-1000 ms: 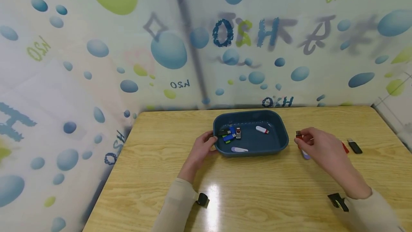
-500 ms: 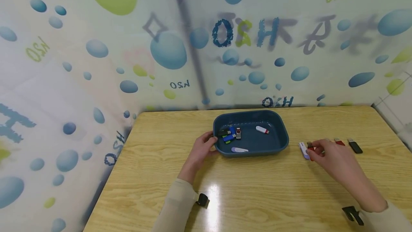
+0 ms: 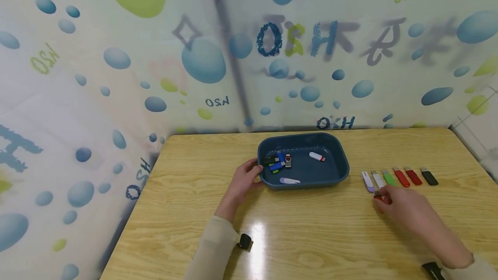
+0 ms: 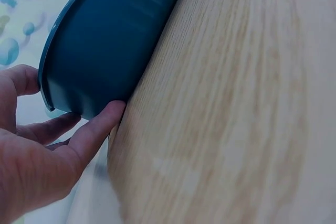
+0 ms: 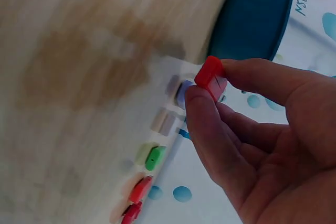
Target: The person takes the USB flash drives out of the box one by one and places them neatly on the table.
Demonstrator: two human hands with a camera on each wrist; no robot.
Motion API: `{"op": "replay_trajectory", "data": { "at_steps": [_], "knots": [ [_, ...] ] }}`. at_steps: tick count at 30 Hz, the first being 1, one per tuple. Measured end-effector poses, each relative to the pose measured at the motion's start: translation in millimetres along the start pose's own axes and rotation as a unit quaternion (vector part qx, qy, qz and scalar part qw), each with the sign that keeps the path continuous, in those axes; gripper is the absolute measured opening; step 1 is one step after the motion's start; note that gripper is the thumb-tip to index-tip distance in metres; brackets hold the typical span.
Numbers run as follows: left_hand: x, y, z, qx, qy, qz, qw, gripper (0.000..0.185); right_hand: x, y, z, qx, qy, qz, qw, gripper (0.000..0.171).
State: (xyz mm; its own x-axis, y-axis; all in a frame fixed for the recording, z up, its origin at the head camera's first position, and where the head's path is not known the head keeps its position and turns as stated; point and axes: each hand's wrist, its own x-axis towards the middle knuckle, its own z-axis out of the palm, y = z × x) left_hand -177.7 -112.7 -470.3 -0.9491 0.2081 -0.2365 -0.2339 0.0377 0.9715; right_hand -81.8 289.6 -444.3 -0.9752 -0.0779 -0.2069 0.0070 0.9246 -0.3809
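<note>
My right hand [image 3: 406, 208] pinches a red USB stick [image 5: 211, 77] between thumb and fingertips, its metal plug pointing away from the hand in the head view. The stick is over the table, just in front of a row of USB sticks. My left hand [image 3: 243, 180] grips the left end of a dark blue plastic tray [image 3: 303, 187], with one digit at the rim and others low along its outer wall [image 4: 100, 61]. Inside the tray lie several USB sticks: a blue one [image 3: 277, 167] in a cluster at the left, a white-and-red one [image 3: 317, 156] and a white-and-purple one [image 3: 289, 181].
Right of the tray, USB sticks stand side by side: white-and-purple [image 3: 367, 182], white [image 3: 378, 179], green [image 3: 389, 178], red [image 3: 401, 177], dark red [image 3: 413, 176] and black [image 3: 429, 176]. A patterned curtain [image 3: 241, 90] hangs behind the wooden table [image 3: 311, 232].
My right hand has moved right and toward the front with the red USB stick, from beside the tray to before the row, uncovering the sticks there. The left hand and tray stay put.
</note>
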Motion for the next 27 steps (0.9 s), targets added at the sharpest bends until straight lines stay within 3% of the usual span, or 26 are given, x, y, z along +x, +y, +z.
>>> {"op": "replay_trajectory", "data": {
  "at_steps": [12, 27],
  "knots": [
    [0.0, -0.8, 0.6, -0.003, 0.004, -0.002, 1.0000, 0.052, 7.0, 1.9, 8.8, -0.014, -0.036, 0.023, 0.999, 0.030],
    [-1.7, 0.0, 0.4, 0.000, 0.003, -0.001, 1.0000, 0.052, 5.7, -1.0, 9.8, -0.039, -0.028, 0.012, 0.999, 0.029]
  ]
}}
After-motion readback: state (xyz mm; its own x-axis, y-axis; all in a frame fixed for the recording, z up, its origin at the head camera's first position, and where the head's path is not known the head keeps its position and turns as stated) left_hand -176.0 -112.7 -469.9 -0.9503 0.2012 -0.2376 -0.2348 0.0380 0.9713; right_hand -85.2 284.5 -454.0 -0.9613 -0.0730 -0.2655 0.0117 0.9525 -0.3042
